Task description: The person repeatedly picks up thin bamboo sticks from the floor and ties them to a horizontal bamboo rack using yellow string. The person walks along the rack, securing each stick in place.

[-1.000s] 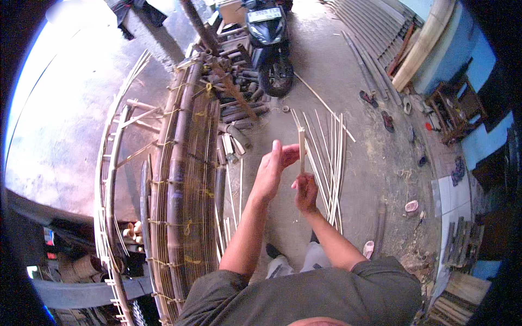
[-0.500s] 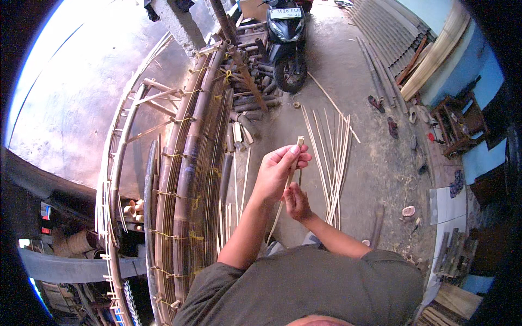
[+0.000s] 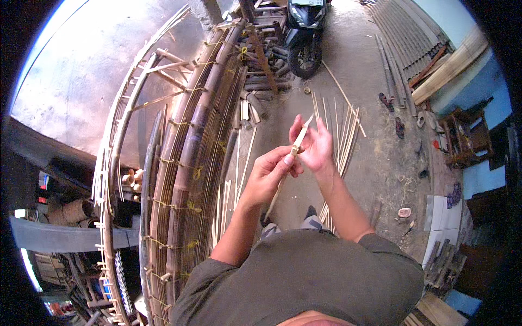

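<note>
1. Strip, pale tan, long, narrow, apparently split bamboo: one, held above the floor in front of the torso. Long axis slanting from 7 o'clock to 1 o'clock; upper part tapers to a pale point at 1 o'clock, lower length trails to 7. Whether the pointed part is a separate piece cannot be told.
2. Left hand: bare; fingers pinching the strip near mid-length, thumb on top.
3. Right hand: bare, just beside the left at 2 o'clock; fingers spread upward about the strip's pointed part; contact cannot be told.

Places below taken from the left hand.

4. Loose slats, pale, thin, straight: a fan on the grey concrete floor, 2 o'clock.
5. Rack of long brown poles, bound with yellow ties: 9 o'clock.
6. Black motorcycle: 12 o'clock.
7. Pale pink slipper: 4 o'clock.
</note>
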{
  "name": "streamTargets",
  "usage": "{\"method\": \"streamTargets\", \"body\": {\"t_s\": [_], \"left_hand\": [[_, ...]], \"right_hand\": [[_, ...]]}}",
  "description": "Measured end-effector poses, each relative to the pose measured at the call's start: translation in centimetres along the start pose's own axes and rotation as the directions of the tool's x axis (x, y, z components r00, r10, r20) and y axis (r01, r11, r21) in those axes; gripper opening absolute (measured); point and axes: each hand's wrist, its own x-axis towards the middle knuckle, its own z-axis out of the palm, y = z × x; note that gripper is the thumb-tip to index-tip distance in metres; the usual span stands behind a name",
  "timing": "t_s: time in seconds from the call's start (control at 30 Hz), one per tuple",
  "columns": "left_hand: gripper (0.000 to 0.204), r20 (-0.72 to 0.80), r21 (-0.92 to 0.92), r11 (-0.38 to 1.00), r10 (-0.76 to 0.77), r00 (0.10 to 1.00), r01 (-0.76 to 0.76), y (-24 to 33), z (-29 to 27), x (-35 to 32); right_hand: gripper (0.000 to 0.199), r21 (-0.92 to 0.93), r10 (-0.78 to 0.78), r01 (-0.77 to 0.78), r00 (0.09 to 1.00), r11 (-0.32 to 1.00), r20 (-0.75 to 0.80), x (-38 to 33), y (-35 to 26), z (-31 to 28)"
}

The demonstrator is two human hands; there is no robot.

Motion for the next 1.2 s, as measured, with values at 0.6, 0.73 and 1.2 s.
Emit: {"method": "streamTargets", "body": {"t_s": [0.6,0.73,1.2], "left_hand": [[0.039,-0.67,0.121,0.738,-0.433,0.603,0.664,-19.6,-11.2,-12.3],[0.037,-0.748,0.333,0.621,-0.284,0.6,0.709,-27.4,-16.3,-16.6],[0.06,-0.729,0.676,-0.124,-0.256,0.635,0.726,-42.5,-28.9,-16.1]], "right_hand": [[0.033,-0.87,-0.068,0.481,0.877,0.109,0.476,2.3,11.7,-13.8],[0.032,-0.942,-0.217,0.09,0.976,0.322,0.02,0.4,12.0,-23.3],[0.058,-0.898,0.312,-0.355,0.849,-0.261,-0.427,13.9,11.4,-53.0]]}}
